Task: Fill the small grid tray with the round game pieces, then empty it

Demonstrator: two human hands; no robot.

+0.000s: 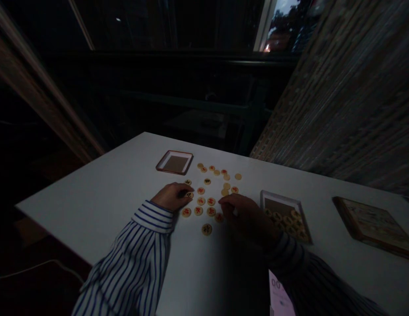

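Round wooden xiangqi pieces with red or black characters lie scattered over the white table (pixel 125 175). My left hand (pixel 169 196) is closed at the left of the group, thumb and forefinger on either side of a black-marked xiangqi piece (pixel 189 195). Another black-marked piece (pixel 188 182) lies just beyond it. My right hand (pixel 242 213) is closed at the right side, fingertips together beside a red-marked piece (pixel 211 201); whatever they hold, if anything, is hidden. A red-marked piece (pixel 219 217) sits below those fingertips. Nearest me is a black-marked piece (pixel 207 229).
An open shallow box (pixel 158 166) stands at the back left. Right of my right hand, a second box (pixel 301 206) holds several pieces. A framed, patterned lid-like board (pixel 377 224) lies farther right. A lit phone screen (pixel 279 294) shows under my right forearm.
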